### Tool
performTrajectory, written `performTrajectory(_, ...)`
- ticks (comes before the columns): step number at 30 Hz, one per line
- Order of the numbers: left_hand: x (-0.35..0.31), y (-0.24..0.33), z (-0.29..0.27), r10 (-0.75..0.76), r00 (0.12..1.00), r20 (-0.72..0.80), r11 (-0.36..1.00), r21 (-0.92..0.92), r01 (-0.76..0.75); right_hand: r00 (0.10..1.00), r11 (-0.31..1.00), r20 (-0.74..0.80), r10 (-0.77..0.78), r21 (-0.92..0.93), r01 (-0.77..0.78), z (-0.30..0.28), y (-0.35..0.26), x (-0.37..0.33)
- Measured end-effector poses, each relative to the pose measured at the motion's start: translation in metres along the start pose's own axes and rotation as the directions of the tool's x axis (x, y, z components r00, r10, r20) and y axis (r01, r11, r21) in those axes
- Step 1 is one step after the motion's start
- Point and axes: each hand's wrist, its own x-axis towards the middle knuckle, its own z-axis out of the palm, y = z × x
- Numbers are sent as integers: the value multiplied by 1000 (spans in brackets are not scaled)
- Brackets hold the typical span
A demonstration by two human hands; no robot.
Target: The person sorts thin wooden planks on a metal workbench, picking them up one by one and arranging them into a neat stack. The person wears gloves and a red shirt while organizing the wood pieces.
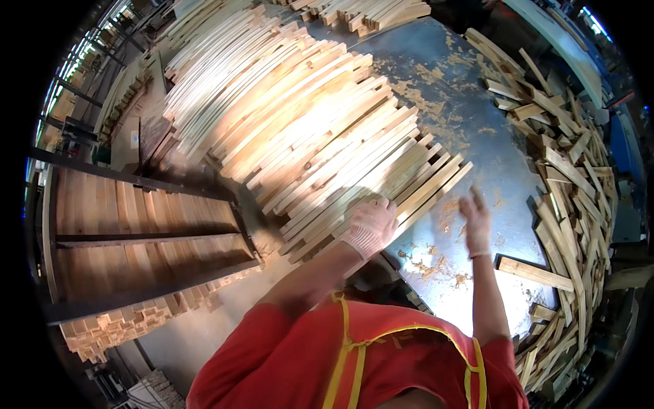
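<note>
Long pale wooden strips [320,129] lie side by side in a wide slanting row on a metal table. My left hand [371,221], in a knitted glove, is closed over the near end of a strip at the row's right side; its fingertips are partly hidden. Just right of it, two more strips [436,187] lie slightly apart from the others. My right hand [475,217], also gloved and a little blurred, hovers over the bare metal tabletop [453,146] with its fingers stretched out and nothing visible in them.
Scrap wood pieces [569,184] are heaped along the right edge, and a short offcut [535,273] lies near my right forearm. Sawdust [422,102] dots the table. At left stands a dark-framed stack of strips [153,235]. More strips [371,13] lie at the far end.
</note>
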Motion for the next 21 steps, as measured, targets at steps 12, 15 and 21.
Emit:
performTrajectory(12,120,-152,-82,-178,982,-64,984,5,179,909,962,387,157,-269,-52,121,71,-79)
performTrajectory(15,134,-175,-99,-57,996,-74,936,344,79,906,984,399,142,-154,-86,119,106,-71)
performTrajectory(21,117,-266,-129,122,862,-492,731,632,257,869,875,347,352,-452,-174,124,65,-68)
